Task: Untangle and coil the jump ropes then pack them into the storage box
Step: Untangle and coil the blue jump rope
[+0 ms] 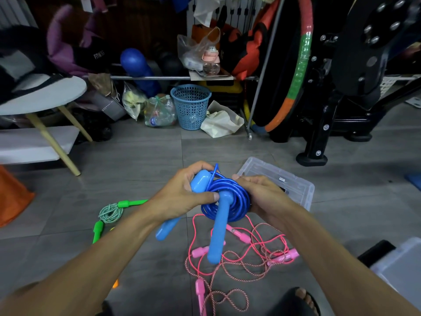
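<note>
Up close above a grey tiled floor [136,156]: blue jump rope [224,201] wound into a tight coil, held in mid-air between both hands. Left hand [182,192] curled round one light-blue handle [200,181], thumb pressed to the coil's centre; right hand [259,192] gripping the coil's far side, fingers [241,179] clenched on the loops. Second blue handle [217,233] hanging down from the coil. Just beyond the right hand, clear storage box [296,183] on the floor. Below, pink ropes [246,252] lying loose and tangled. To the left, green rope [109,213] coiled on the tiles.
</note>
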{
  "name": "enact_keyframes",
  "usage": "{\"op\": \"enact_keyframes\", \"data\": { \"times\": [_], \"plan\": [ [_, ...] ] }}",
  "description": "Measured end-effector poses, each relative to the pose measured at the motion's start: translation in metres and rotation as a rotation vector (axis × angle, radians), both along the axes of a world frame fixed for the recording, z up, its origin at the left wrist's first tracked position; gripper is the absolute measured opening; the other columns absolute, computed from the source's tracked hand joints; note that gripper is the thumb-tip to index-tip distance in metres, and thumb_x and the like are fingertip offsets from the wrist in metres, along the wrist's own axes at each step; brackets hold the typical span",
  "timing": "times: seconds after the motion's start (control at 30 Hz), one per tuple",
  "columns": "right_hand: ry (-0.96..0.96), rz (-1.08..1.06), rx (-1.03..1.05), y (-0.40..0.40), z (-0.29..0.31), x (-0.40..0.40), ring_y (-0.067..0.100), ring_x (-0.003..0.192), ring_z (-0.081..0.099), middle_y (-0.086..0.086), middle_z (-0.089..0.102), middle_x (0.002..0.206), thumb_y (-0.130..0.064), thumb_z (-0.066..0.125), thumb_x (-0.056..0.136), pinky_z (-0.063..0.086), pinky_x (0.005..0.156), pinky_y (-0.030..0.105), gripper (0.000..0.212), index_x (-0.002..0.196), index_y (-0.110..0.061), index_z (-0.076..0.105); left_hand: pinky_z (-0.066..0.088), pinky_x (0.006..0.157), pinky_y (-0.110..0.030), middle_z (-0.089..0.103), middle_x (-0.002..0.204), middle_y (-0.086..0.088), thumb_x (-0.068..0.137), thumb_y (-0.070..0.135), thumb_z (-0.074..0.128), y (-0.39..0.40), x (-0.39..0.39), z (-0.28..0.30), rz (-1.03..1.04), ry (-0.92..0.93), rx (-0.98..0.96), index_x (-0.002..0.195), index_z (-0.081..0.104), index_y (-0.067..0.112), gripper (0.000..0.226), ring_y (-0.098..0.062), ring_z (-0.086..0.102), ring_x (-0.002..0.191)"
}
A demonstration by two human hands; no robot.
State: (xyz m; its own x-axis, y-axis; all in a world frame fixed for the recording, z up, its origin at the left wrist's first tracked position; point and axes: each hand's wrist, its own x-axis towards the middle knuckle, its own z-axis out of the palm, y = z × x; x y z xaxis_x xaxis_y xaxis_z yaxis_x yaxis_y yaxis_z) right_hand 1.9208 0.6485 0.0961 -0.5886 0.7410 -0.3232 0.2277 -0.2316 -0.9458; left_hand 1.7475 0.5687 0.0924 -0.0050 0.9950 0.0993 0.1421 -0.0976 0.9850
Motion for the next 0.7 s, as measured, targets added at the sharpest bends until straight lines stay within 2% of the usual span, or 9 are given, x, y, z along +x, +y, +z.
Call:
{"op": "enact_keyframes", "data": {
  "times": [0.1, 0.23, 0.37, 0.47, 0.53, 0.6, 0.67, 0.7],
  "plan": [
    [-0.067, 0.003, -0.015, 0.003, 0.001, -0.001, 0.019, 0.063, 0.057, 0.014, 0.064, 0.076, -0.049, 0.044, 0.094, 0.049, 0.065, 0.031, 0.049, 0.078, -0.009, 0.068, 0.05, 0.071, -0.023, 0.063, 0.082, 0.0, 0.076, -0.003, 0.073, 0.0, 0.002, -0.001, 0.009, -0.01, -0.018, 0.097, 0.058, 0.013, 0.031, -0.012, 0.056, 0.075],
    [-0.083, 0.083, -0.017, 0.006, -0.003, 0.001, 0.018, 0.071, 0.06, 0.011, 0.071, 0.08, -0.063, 0.029, 0.092, 0.045, 0.077, 0.034, 0.067, 0.075, -0.016, 0.075, 0.049, 0.069, -0.021, 0.062, 0.083, -0.002, 0.075, -0.005, 0.074, 0.0, 0.007, -0.007, -0.016, 0.009, -0.042, 0.098, 0.056, 0.008, 0.032, -0.011, 0.056, 0.074],
    [-0.175, 0.107, 0.087, 0.008, -0.007, 0.002, 0.019, 0.082, 0.064, 0.008, 0.073, 0.084, -0.072, 0.032, 0.085, 0.049, 0.083, 0.035, 0.07, 0.075, -0.017, 0.076, 0.05, 0.07, -0.034, 0.062, 0.082, -0.006, 0.07, 0.004, 0.077, 0.0, 0.011, -0.015, 0.059, 0.0, -0.066, 0.093, 0.058, 0.016, 0.032, -0.016, 0.056, 0.073],
    [-0.28, 0.149, 0.149, 0.01, -0.011, 0.001, 0.027, 0.096, 0.067, 0.011, 0.073, 0.095, -0.081, 0.034, 0.075, 0.051, 0.093, 0.043, 0.079, 0.088, -0.013, 0.072, 0.05, 0.069, -0.034, 0.062, 0.081, -0.01, 0.069, 0.007, 0.078, 0.003, 0.014, -0.02, 0.187, 0.033, -0.061, 0.094, 0.059, 0.018, 0.034, -0.017, 0.055, 0.07],
    [-0.26, 0.143, 0.219, 0.006, -0.014, -0.001, 0.021, 0.103, 0.065, 0.005, 0.072, 0.102, -0.073, 0.032, 0.085, 0.049, 0.094, 0.036, 0.066, 0.098, -0.02, 0.069, 0.051, 0.07, -0.03, 0.065, 0.08, -0.007, 0.072, 0.001, 0.077, 0.006, 0.018, -0.021, 0.266, 0.056, -0.032, 0.096, 0.059, 0.013, 0.032, -0.012, 0.057, 0.069],
    [-0.213, -0.018, 0.417, 0.004, -0.018, -0.003, 0.012, 0.106, 0.06, -0.001, 0.065, 0.109, -0.064, 0.043, 0.087, 0.044, 0.092, 0.024, 0.05, 0.109, -0.024, 0.063, 0.051, 0.068, -0.029, 0.065, 0.08, -0.007, 0.072, 0.001, 0.076, 0.009, 0.018, -0.023, 0.387, 0.092, -0.016, 0.096, 0.059, 0.01, 0.031, -0.012, 0.056, 0.067],
    [-0.21, -0.169, 0.642, 0.001, -0.017, -0.002, 0.007, 0.091, 0.057, -0.005, 0.061, 0.1, -0.05, 0.063, 0.082, 0.044, 0.08, 0.018, 0.034, 0.104, -0.024, 0.06, 0.049, 0.066, -0.033, 0.063, 0.078, -0.012, 0.072, 0.006, 0.077, 0.014, 0.013, -0.027, 0.509, 0.143, -0.028, 0.095, 0.058, 0.011, 0.03, -0.017, 0.053, 0.067],
    [-0.226, -0.153, 0.718, -0.002, -0.015, -0.002, 0.006, 0.081, 0.056, -0.006, 0.06, 0.091, -0.045, 0.07, 0.077, 0.046, 0.074, 0.02, 0.031, 0.098, -0.025, 0.061, 0.049, 0.064, -0.034, 0.061, 0.075, -0.012, 0.072, 0.008, 0.077, 0.016, 0.01, -0.028, 0.554, 0.163, -0.032, 0.093, 0.057, 0.011, 0.029, -0.019, 0.05, 0.065]
  ]
}}
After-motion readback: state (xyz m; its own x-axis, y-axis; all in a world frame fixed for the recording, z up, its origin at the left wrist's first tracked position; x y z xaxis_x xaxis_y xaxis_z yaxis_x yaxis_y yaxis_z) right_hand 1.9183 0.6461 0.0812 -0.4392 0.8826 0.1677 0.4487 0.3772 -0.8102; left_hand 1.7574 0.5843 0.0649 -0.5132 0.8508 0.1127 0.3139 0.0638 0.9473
